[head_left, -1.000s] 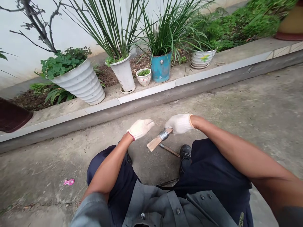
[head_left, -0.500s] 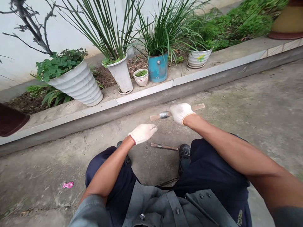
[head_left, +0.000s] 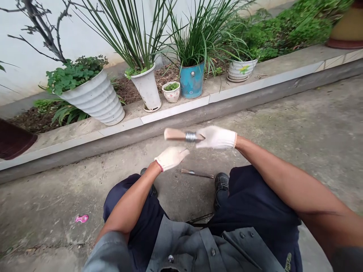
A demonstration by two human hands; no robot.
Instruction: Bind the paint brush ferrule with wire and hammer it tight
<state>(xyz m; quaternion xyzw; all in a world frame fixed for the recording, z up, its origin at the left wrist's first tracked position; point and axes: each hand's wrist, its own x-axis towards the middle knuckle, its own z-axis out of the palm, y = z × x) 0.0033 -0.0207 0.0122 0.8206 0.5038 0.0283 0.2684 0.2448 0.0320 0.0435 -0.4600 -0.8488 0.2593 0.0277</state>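
The wire-wrapped pale wooden slat (head_left: 177, 134) has been swung round since the earlier frame and is clamped in the white-gloved right hand (head_left: 217, 137). The empty white-gloved left hand (head_left: 171, 158) is held apart from it. A slim metal-banded stick (head_left: 197, 173) lies below on the grey concrete (head_left: 297, 124).

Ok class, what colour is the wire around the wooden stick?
The wire is silver-grey, best seen in the head view.

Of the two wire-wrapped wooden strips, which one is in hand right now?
The wider strip, held out in the gloved right hand; the narrower one lies on the concrete near the right shoe.
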